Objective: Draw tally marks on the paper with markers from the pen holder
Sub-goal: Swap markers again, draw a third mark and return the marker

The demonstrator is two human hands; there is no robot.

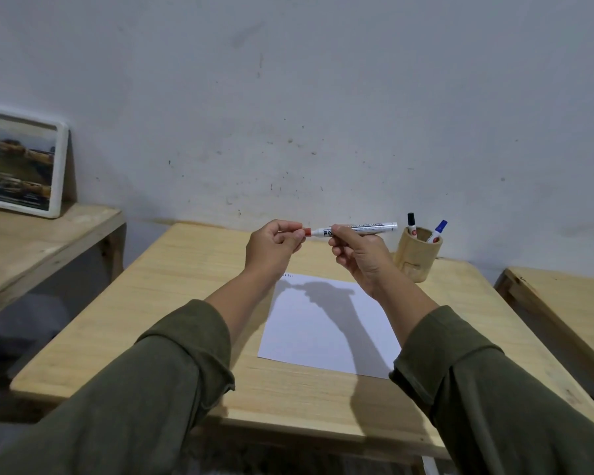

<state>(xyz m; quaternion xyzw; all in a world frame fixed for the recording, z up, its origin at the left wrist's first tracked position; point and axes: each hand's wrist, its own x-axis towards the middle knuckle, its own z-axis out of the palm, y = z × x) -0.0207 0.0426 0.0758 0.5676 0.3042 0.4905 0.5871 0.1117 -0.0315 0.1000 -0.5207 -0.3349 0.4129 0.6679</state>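
Note:
I hold a white marker (367,229) level above the table, its red cap end pointing left. My right hand (359,257) grips the barrel. My left hand (275,246) pinches the red cap (306,231), which sits at the marker's tip. Below the hands lies a white paper (326,332) with a few small marks (288,275) at its far left corner. A wooden pen holder (417,255) stands at the table's back right, holding a black-capped marker (411,223) and a blue-capped marker (438,230).
The wooden table (172,303) stands against a grey wall. A framed picture (24,162) leans on a lower bench at the left. Another wooden table (570,303) stands at the right.

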